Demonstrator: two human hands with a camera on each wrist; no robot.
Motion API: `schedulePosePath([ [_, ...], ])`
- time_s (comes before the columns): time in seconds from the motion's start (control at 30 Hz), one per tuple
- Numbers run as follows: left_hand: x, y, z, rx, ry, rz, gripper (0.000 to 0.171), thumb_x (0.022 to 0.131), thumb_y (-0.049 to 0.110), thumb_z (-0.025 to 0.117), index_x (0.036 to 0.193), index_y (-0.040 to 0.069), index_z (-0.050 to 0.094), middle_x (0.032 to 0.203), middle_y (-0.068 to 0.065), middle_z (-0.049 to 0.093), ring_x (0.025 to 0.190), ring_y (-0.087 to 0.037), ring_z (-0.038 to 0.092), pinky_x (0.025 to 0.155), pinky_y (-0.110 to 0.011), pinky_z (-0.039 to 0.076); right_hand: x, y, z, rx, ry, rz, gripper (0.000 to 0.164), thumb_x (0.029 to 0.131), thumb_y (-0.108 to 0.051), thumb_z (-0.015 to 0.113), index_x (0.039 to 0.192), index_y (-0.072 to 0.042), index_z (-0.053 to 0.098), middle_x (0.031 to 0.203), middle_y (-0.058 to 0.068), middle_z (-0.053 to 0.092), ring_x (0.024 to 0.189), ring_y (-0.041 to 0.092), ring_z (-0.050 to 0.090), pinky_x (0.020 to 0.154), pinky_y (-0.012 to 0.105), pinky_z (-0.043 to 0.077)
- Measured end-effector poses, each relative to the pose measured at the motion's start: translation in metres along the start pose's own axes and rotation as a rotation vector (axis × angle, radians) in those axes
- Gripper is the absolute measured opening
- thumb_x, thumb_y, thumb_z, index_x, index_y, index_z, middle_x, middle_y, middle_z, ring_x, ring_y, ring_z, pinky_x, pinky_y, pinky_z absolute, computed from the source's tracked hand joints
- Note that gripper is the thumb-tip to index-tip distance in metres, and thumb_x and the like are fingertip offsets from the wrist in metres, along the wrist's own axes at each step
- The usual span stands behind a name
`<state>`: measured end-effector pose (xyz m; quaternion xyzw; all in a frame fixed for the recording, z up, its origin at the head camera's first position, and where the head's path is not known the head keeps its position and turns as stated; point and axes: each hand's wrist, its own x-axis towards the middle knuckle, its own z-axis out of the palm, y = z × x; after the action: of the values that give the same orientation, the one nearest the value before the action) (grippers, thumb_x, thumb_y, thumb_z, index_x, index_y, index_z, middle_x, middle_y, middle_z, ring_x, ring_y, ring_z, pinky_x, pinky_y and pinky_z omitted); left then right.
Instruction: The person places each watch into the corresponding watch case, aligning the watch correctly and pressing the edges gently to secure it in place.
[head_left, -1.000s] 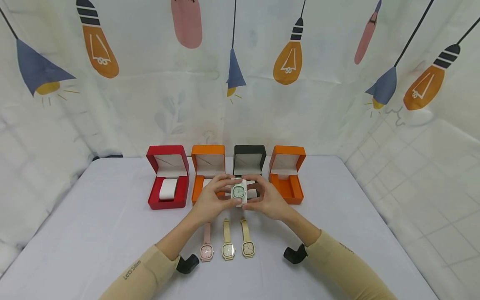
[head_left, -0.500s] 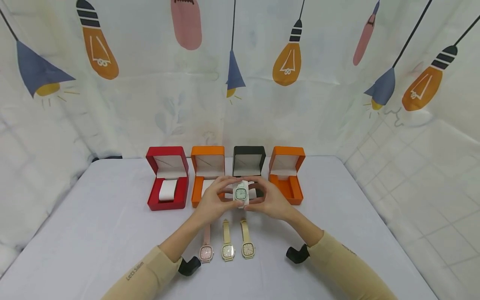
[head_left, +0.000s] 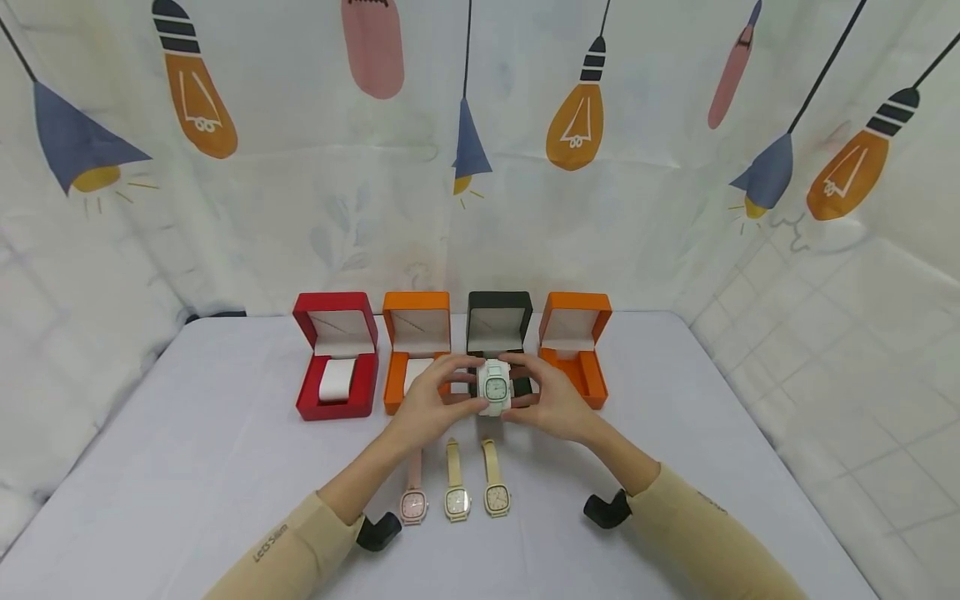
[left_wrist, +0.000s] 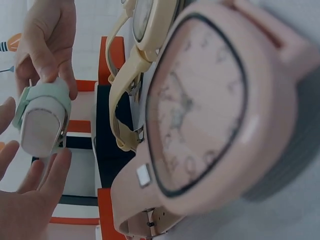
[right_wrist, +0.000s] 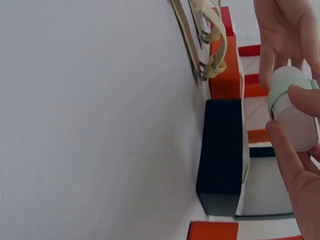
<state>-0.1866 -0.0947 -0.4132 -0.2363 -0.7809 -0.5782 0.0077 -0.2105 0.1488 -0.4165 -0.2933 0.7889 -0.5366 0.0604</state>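
Observation:
A pale mint-green watch wraps a white cushion, held up in front of the dark box. My left hand holds it from the left, its thumb at the lower edge and forefinger at the upper one. From the other side my right hand grips it between thumb and fingers. In the left wrist view the right thumb lies on the cushion's end. On the table below lie a pink watch, a cream watch and another cream watch, straps pointing away.
Along the back stand open boxes: a red box and an orange box, each with a white cushion, then a dark box, partly behind the hands, and another orange box. A patterned curtain hangs behind the white table.
Both hands and the mint-green watch on its cushion have shifted a little to the right. The watches on the table and the boxes stay where they were.

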Motion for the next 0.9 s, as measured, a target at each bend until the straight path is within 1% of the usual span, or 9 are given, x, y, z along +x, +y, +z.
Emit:
schedulePosePath([
  [0.07,0.0,0.0,0.0,0.013,-0.008,0.006,0.053,0.091,0.011,0.08,0.141,0.015,0.06,0.142,-0.003,0.054,0.124,-0.035,0.058,0.097,-0.036,0.054,-0.002,0.001,-0.005,0.0,0.0,0.029,0.08,0.08,0.007,0.084,0.148,-0.011,0.048,0.136,0.012,0.053,0.119,0.035,0.059,0.084,0.032,0.06],
  [0.2,-0.001,-0.001,0.0,0.036,-0.035,0.002,0.052,0.093,0.014,0.078,0.142,0.014,0.06,0.142,-0.003,0.055,0.125,-0.033,0.057,0.103,-0.05,0.05,-0.006,0.001,-0.015,-0.033,0.022,0.071,0.079,0.079,0.006,0.085,0.148,-0.011,0.049,0.14,0.009,0.053,0.122,0.035,0.058,0.086,0.036,0.06],
  [0.27,-0.001,-0.001,0.0,0.036,-0.049,-0.001,0.052,0.094,0.013,0.078,0.142,0.011,0.059,0.143,-0.005,0.056,0.125,-0.034,0.057,0.104,-0.054,0.049,-0.007,0.001,-0.021,-0.054,0.036,0.083,0.078,0.079,0.004,0.085,0.147,-0.01,0.05,0.142,0.009,0.052,0.123,0.035,0.058,0.087,0.037,0.059],
  [0.33,-0.001,0.0,0.001,0.03,-0.062,0.0,0.052,0.094,0.012,0.077,0.142,0.009,0.058,0.142,-0.006,0.056,0.125,-0.037,0.056,0.103,-0.054,0.049,-0.009,0.001,-0.028,-0.066,0.044,0.098,0.079,0.079,0.004,0.085,0.148,-0.009,0.049,0.144,0.01,0.052,0.124,0.036,0.058,0.088,0.037,0.059],
  [0.43,-0.002,0.0,0.001,0.029,-0.068,0.003,0.051,0.094,0.01,0.077,0.141,0.008,0.06,0.141,-0.008,0.057,0.124,-0.038,0.057,0.101,-0.052,0.051,-0.01,0.003,-0.041,-0.085,0.049,0.117,0.079,0.079,0.003,0.085,0.148,-0.009,0.049,0.143,0.01,0.054,0.125,0.034,0.059,0.088,0.035,0.059],
  [0.5,-0.002,0.0,0.001,0.032,-0.073,0.007,0.05,0.093,0.009,0.077,0.14,0.008,0.06,0.14,-0.009,0.057,0.123,-0.038,0.057,0.1,-0.051,0.052,-0.011,0.006,-0.05,-0.114,0.054,0.12,0.078,0.079,0.001,0.086,0.147,-0.009,0.049,0.141,0.009,0.056,0.124,0.032,0.059,0.091,0.037,0.058],
  [0.63,-0.002,-0.002,0.001,0.049,-0.084,0.006,0.048,0.094,0.01,0.077,0.139,0.008,0.061,0.138,-0.007,0.058,0.122,-0.034,0.059,0.098,-0.047,0.054,-0.014,0.014,-0.068,-0.14,0.065,0.123,0.075,0.08,0.001,0.085,0.146,-0.006,0.05,0.138,0.013,0.059,0.123,0.035,0.059,0.095,0.046,0.056],
  [0.73,-0.002,-0.003,0.001,0.062,-0.097,-0.002,0.048,0.094,0.012,0.076,0.139,0.008,0.061,0.138,-0.006,0.059,0.121,-0.032,0.059,0.097,-0.042,0.055,-0.015,0.02,-0.08,-0.135,0.058,0.162,0.073,0.083,0.001,0.083,0.147,-0.005,0.049,0.136,0.016,0.059,0.123,0.038,0.057,0.098,0.051,0.053],
  [0.9,-0.002,-0.005,0.003,0.041,-0.128,-0.015,0.046,0.096,0.013,0.075,0.14,0.009,0.061,0.139,-0.014,0.057,0.122,-0.036,0.057,0.095,-0.036,0.054,-0.016,0.026,-0.095,-0.163,0.03,0.24,0.073,0.085,-0.004,0.082,0.148,-0.006,0.046,0.135,0.016,0.059,0.126,0.037,0.055,0.102,0.052,0.05],
])
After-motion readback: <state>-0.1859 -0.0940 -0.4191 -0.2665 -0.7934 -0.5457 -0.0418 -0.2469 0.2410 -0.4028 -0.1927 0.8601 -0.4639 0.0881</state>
